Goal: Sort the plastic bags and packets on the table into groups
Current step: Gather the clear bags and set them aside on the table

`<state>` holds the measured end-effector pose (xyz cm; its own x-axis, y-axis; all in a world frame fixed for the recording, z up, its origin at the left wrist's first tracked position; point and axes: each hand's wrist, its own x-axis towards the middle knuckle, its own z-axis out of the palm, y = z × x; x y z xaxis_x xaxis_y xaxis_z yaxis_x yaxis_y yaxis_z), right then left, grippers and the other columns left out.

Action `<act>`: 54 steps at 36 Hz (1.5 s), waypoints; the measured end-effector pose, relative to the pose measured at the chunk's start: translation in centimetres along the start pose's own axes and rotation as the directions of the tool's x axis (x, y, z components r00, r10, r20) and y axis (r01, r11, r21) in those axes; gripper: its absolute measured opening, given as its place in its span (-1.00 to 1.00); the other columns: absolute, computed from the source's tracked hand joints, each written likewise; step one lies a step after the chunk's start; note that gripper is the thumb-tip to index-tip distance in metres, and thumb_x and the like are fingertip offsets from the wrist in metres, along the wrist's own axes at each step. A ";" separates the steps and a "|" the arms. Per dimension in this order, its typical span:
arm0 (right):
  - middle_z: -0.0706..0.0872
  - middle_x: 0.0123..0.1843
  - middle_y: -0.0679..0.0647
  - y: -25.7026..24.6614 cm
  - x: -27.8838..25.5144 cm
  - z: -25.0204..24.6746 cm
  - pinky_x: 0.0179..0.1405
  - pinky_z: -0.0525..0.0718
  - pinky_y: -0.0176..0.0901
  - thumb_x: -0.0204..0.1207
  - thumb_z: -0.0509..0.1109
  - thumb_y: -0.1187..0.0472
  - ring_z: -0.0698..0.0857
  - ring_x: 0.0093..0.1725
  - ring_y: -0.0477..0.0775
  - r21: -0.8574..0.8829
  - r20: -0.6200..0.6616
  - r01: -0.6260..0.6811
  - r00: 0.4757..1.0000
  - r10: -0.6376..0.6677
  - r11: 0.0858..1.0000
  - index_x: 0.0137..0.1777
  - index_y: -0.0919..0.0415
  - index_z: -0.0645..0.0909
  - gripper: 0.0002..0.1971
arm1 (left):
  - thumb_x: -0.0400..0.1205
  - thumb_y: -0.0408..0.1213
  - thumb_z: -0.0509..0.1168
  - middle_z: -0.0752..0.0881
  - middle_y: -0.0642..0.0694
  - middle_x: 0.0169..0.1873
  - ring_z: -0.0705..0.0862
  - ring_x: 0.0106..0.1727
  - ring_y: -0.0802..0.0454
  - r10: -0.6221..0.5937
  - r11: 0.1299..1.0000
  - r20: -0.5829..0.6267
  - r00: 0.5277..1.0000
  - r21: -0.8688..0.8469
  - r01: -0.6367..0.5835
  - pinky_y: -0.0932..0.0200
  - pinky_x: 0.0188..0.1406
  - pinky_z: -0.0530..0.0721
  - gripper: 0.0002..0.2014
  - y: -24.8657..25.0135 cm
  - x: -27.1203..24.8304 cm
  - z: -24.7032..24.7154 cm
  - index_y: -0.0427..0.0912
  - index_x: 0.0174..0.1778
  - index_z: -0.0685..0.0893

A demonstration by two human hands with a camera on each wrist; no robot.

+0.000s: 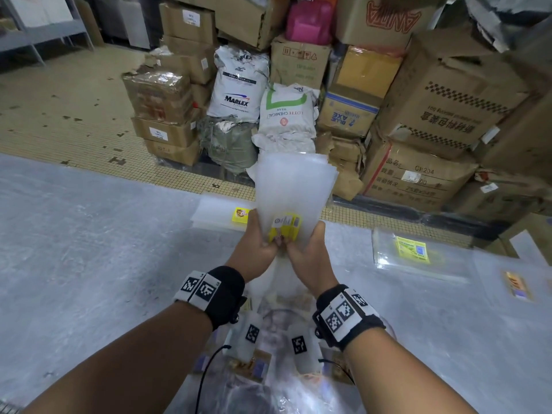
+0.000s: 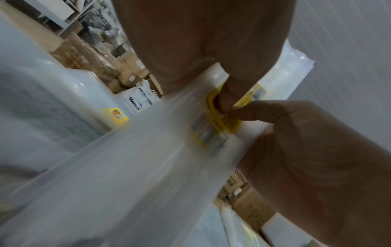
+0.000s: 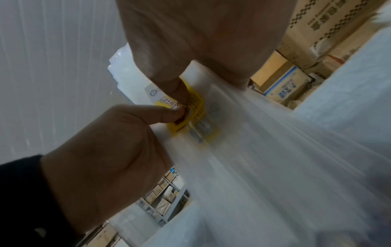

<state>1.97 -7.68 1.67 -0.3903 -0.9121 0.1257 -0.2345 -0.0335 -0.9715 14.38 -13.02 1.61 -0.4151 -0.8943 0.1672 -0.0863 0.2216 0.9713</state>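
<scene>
I hold a packet of clear plastic bags [image 1: 294, 186] upright above the table [image 1: 89, 234], its yellow label [image 1: 286, 230] at the lower end. My left hand [image 1: 267, 242] grips the lower left corner and my right hand [image 1: 291, 245] grips the lower right, thumbs meeting on the label. In the left wrist view, my left hand [image 2: 226, 100] pinches the label [image 2: 224, 123] beside the right hand [image 2: 317, 158]. The right wrist view shows my right hand [image 3: 180, 95] pressing its thumb on the label [image 3: 194, 110], the left hand [image 3: 105, 158] opposite it.
A flat packet with a yellow label [image 1: 222, 213] lies at the table's far edge. Another packet with a green-yellow label [image 1: 412, 249] lies to the right, and an orange-labelled one [image 1: 518, 285] farther right. A pile of packets [image 1: 268, 342] lies under my wrists. Stacked cartons [image 1: 442, 109] and sacks [image 1: 239, 85] stand beyond.
</scene>
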 end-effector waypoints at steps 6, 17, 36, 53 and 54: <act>0.68 0.05 -0.13 -1.5 0.3 -0.5 -0.09 0.68 -0.35 0.52 0.44 0.41 0.71 -0.02 -0.28 0.024 -0.035 0.076 0.997 -0.075 0.997 0.24 0.12 0.36 -0.59 | 0.60 -0.56 0.38 0.61 0.09 0.07 0.65 0.02 0.45 0.042 0.999 -0.062 0.997 -0.018 -0.043 0.33 0.08 0.67 -0.53 0.6 0.3 0.3 -0.13 0.27 0.31; 0.63 0.01 -0.11 -0.4 -0.6 -0.2 -0.28 0.63 -0.43 0.53 0.42 0.37 0.67 -0.06 -0.15 -0.014 0.005 -0.055 0.998 0.055 0.998 0.29 0.17 0.35 -0.59 | 0.62 -0.41 0.41 0.60 0.14 0.13 0.67 0.12 0.36 -0.091 0.995 -0.005 0.996 -0.032 0.091 0.00 0.18 0.72 -0.47 -0.7 -1.0 0.2 0.05 0.32 0.26; 0.60 -0.05 -0.14 1.1 -0.8 -0.4 -0.27 0.58 -0.38 0.55 0.43 0.28 0.63 -0.11 -0.22 -0.120 0.033 -0.155 0.986 0.160 0.981 0.20 0.17 0.37 -0.67 | 0.63 -0.36 0.41 0.56 0.23 0.04 0.65 0.15 0.02 -0.120 0.977 0.056 0.991 0.183 0.108 0.14 0.08 0.61 -0.50 -1.4 -1.3 -0.2 -0.14 0.33 0.25; 0.65 -0.10 -0.03 0.4 -0.4 -0.4 -0.25 0.69 -0.04 0.64 0.31 0.30 0.67 -0.21 -0.09 -0.153 0.013 -0.049 0.999 0.052 0.987 0.12 0.23 0.33 -0.81 | 0.68 -0.37 0.32 0.61 0.05 0.12 0.64 0.19 -0.02 -0.104 0.975 0.073 0.992 0.203 0.088 -0.05 0.20 0.65 -0.58 -1.1 -0.4 -0.1 -0.09 0.35 0.28; 0.64 -0.09 -0.07 1.0 -0.7 -0.4 -0.28 0.69 -0.14 0.65 0.30 0.28 0.66 -0.19 -0.14 -0.168 0.036 -0.076 0.996 0.083 0.983 0.13 0.21 0.32 -0.80 | 0.69 -0.36 0.32 0.60 0.02 0.13 0.63 0.19 -0.03 -0.125 0.970 0.085 0.989 0.221 0.103 -0.01 0.17 0.64 -0.59 -1.4 -0.8 -0.1 -0.06 0.34 0.27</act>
<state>1.67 -6.91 0.70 -0.3762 -0.9258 0.0377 -0.3505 0.1046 -0.9307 14.90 -12.70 0.11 -0.4768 -0.8785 0.0299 -0.3269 0.2087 0.9217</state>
